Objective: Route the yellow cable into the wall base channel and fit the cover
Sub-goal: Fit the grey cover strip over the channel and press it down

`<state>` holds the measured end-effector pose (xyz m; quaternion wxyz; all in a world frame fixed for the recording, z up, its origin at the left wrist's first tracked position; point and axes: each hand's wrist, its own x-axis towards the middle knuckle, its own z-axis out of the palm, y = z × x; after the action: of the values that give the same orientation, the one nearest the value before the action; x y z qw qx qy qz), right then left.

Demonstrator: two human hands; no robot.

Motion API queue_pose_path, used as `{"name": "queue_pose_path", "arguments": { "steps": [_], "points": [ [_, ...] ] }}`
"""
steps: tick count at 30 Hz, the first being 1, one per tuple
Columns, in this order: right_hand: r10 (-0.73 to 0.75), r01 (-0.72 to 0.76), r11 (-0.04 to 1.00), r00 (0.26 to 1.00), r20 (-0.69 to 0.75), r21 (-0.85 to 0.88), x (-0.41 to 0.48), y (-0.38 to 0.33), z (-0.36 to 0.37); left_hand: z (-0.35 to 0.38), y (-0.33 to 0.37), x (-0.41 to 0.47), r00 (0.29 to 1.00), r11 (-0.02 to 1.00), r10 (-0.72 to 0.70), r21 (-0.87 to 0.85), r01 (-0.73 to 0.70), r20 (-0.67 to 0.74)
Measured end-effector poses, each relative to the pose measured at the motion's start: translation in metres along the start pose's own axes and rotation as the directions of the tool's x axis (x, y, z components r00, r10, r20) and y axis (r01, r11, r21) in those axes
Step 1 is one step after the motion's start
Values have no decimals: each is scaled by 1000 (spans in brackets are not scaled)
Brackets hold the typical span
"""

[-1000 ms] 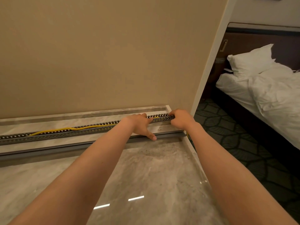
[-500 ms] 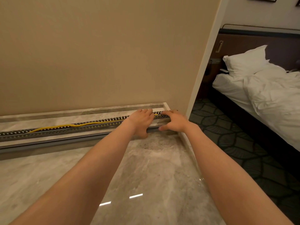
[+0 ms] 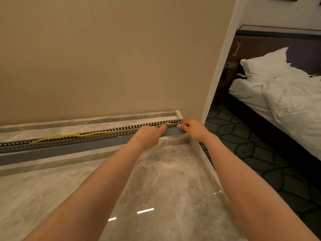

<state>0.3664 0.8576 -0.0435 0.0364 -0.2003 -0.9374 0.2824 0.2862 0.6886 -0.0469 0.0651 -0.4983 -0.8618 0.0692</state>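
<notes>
A grey slotted channel (image 3: 52, 143) runs along the wall base on a marble ledge (image 3: 86, 121). The yellow cable (image 3: 78, 135) lies inside it in loose waves and reaches the right end. A long grey cover (image 3: 69, 150) stands on edge against the channel's front, top open. My left hand (image 3: 149, 134) grips the cover's upper edge near the right end, fingers pointing right over the slots. My right hand (image 3: 192, 127) holds the very end of cover and channel at the wall corner.
Glossy marble floor (image 3: 156, 188) spreads under my arms. The beige wall ends at a white corner (image 3: 217, 84). Right of it lie dark patterned carpet (image 3: 243, 145) and a bed (image 3: 286, 98) with a white pillow and duvet.
The grey cover has moved from the floor edge up against the channel's front. Both hands went with it, and my left hand now lies closer to my right.
</notes>
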Motion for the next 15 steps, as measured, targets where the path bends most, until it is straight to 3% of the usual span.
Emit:
{"name": "queue_pose_path", "arguments": {
  "steps": [9,15],
  "points": [
    [106,-116,993,966,-236,-28,11,15,-13,-18,15,29,992,993,121,12,-121,-39],
    [193,-158,976,948,-253,151,24,27,-6,-24,9,46,984,981,180,79,-179,-11]
  ]
}}
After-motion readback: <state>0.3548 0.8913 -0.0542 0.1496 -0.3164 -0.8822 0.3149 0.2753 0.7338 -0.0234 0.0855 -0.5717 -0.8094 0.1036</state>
